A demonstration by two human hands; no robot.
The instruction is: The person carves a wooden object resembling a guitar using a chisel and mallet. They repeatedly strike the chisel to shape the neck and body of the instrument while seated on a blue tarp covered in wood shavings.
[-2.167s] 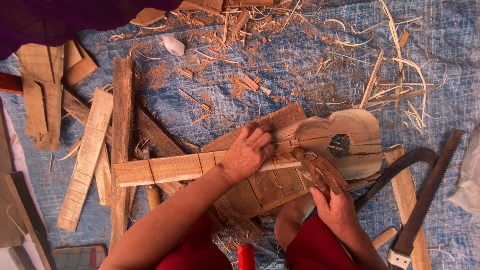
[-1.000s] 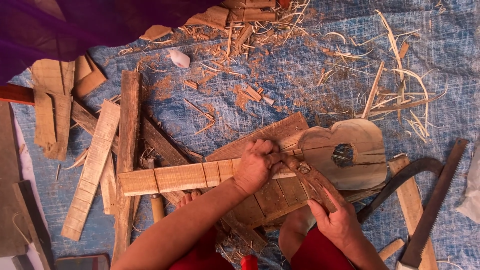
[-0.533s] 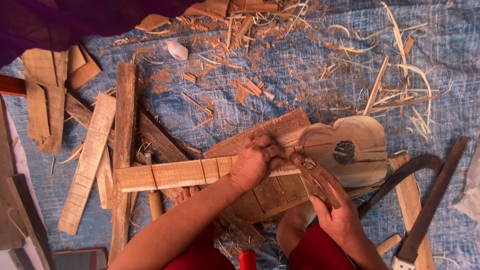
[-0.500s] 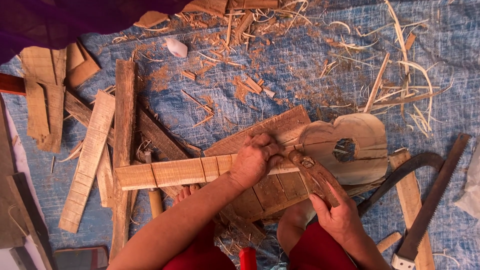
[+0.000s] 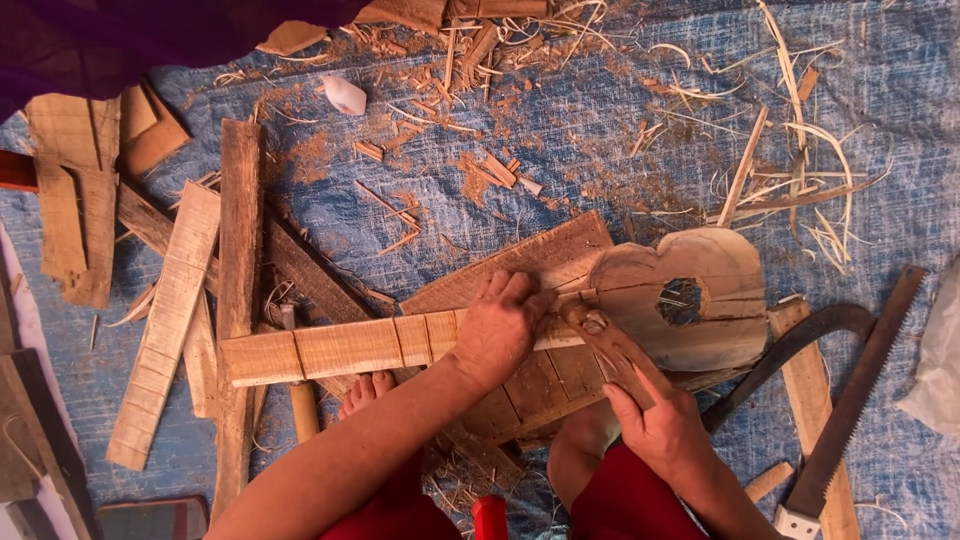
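A small wooden guitar lies across a brown board [image 5: 520, 265]. Its rounded body [image 5: 700, 300] with a sound hole points right, and its pale fretted neck [image 5: 340, 348] runs left. My left hand [image 5: 497, 330] presses down on the neck where it meets the body. My right hand [image 5: 655, 425] grips the wooden handle of a tool [image 5: 605, 345], whose tip rests at the joint beside my left fingers. My bare toes [image 5: 365, 392] show under the neck.
A hand saw [image 5: 855, 400] and a curved dark blade [image 5: 800, 345] lie at the right on the blue tarp [image 5: 600, 130]. Planks [image 5: 240, 290] and offcuts [image 5: 70, 200] are stacked at the left. Wood shavings [image 5: 800, 160] and chips litter the top.
My right hand has shifted the tool slightly along the joint while the left hand stays pressed on the neck. The guitar and board keep their place.
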